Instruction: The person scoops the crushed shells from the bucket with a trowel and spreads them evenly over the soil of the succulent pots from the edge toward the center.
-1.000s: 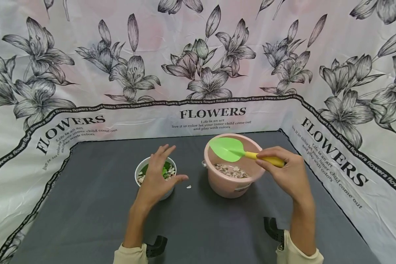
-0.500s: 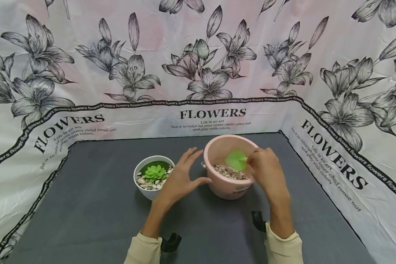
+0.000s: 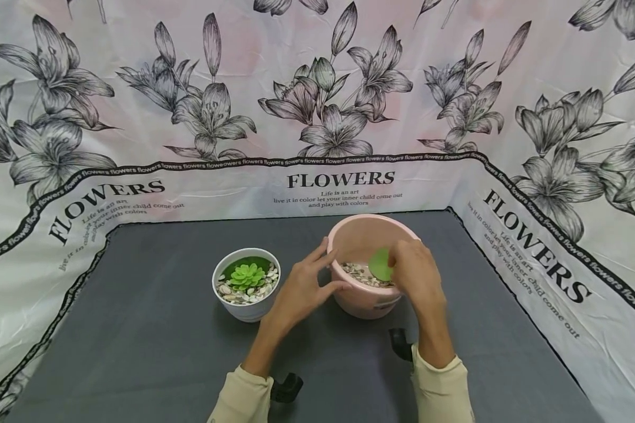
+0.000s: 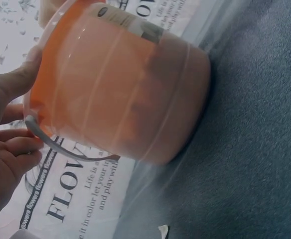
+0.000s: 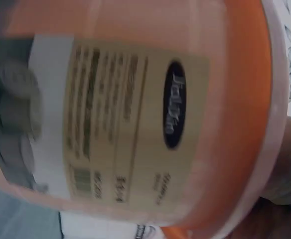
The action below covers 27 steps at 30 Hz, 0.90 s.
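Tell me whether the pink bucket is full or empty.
Neither: partly filled. The pink bucket holds a shallow layer of pebbles far below its rim, with bare inner wall above. The green scoop dips into them.

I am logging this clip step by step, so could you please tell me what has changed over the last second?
The left hand left the white pot and moved right to grip the pink bucket at its rim. The right hand lowered the green scoop from above the rim into the shells. Pot and bucket stayed put.
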Tool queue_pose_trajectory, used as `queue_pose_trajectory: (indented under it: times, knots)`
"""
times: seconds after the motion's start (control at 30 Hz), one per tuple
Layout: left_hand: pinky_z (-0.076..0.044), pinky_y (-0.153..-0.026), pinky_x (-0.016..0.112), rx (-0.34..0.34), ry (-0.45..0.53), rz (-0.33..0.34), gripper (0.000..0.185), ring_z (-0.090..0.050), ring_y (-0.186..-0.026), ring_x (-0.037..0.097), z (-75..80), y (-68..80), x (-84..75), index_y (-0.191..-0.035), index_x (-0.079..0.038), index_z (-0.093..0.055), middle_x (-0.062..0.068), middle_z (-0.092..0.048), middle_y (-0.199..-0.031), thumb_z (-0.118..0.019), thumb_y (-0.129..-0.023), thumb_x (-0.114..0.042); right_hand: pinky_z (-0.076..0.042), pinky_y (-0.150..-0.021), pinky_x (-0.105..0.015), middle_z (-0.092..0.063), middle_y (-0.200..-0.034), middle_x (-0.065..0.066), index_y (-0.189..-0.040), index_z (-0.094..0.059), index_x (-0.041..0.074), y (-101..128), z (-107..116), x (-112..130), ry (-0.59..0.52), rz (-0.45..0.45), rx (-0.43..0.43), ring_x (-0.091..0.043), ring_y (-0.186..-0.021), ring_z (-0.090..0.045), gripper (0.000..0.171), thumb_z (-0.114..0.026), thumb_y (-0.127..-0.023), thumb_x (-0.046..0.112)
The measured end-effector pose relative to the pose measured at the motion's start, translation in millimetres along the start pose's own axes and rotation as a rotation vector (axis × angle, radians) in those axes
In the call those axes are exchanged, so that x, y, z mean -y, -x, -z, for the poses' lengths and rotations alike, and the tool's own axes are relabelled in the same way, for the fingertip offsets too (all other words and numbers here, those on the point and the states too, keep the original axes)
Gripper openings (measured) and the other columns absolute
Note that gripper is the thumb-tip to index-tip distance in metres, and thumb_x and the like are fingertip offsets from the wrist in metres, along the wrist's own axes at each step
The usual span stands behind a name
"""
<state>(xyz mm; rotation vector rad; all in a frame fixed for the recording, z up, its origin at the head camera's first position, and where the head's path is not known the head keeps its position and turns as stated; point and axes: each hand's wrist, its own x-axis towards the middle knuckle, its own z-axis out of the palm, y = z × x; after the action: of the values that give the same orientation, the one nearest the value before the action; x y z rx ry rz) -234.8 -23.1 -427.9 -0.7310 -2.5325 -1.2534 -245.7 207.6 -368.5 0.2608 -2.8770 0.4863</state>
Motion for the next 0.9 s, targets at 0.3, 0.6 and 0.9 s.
queue_pose_trajectory:
  times: [0.3,0.6,0.9]
  knots:
    - [-0.057,-0.105,0.046,-0.046,0.036,-0.001,0.069,-0.054,-0.144,0.037,-3.2,-2.4,0.7,-0.145,-0.006,-0.062,0.021,-0.045,-0.162,-0.087,-0.085,-0.028,-0.047,-0.063,-0.035,-0.076,-0.083,-0.012,-0.071,-0.078,0.005,-6,-7,-4,-0.133,-0.009,0.010,-0.027,-0.076,-0.061,0.025,-0.059,-0.076,-0.012]
    - [-0.057,-0.105,0.046,-0.052,0.059,0.031,0.069,-0.052,-0.145,0.037,-3.1,-2.1,3.1,-0.144,-0.008,-0.064,0.020,-0.045,-0.162,-0.089,-0.082,-0.028,-0.052,-0.066,-0.031,-0.078,-0.080,-0.016,-0.076,-0.079,-0.001,-13,-4,-14,-0.327,0.052,0.048,-0.028,-0.079,-0.071,0.009,-0.073,-0.077,-0.008]
    - [-0.049,-0.116,0.049,-0.056,0.037,0.043,0.069,-0.046,-0.151,0.035,-3.2,-1.6,0.8,-0.144,-0.012,-0.065,0.017,-0.047,-0.162,-0.089,-0.081,-0.030,-0.054,-0.071,-0.028,-0.081,-0.090,-0.021,-0.088,-0.082,-0.005,-9,13,-10,-0.379,-0.035,0.118,-0.032,-0.091,-0.074,0.007,-0.079,-0.085,0.001]
